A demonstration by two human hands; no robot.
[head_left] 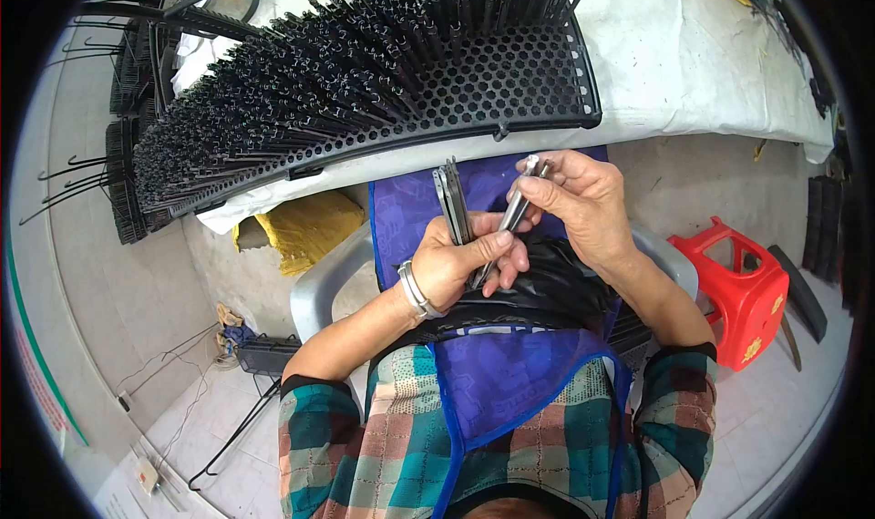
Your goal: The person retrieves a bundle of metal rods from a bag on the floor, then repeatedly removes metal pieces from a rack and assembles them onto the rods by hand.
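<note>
My left hand point(447, 268), with a silver bracelet at the wrist, is closed round a bundle of slim dark metal strips point(451, 200) that stands up past the thumb. Its thumb and fingertips also touch the lower end of a second, shinier bundle of thin strips point(516, 211). That second bundle is pinched near its upper end between the thumb and fingers of my right hand point(583, 200). Both hands are above my lap, over a purple apron point(519, 373) and some black material point(556, 282). What exactly the strips are cannot be made out.
A long black perforated rack point(510, 82), packed with upright thin black pieces point(346, 63), lies on the white-covered table point(684, 54) ahead. A red plastic stool point(738, 291) stands at right. A yellow sack point(310, 232) lies under the table, and hooked black racks point(123, 173) are at left.
</note>
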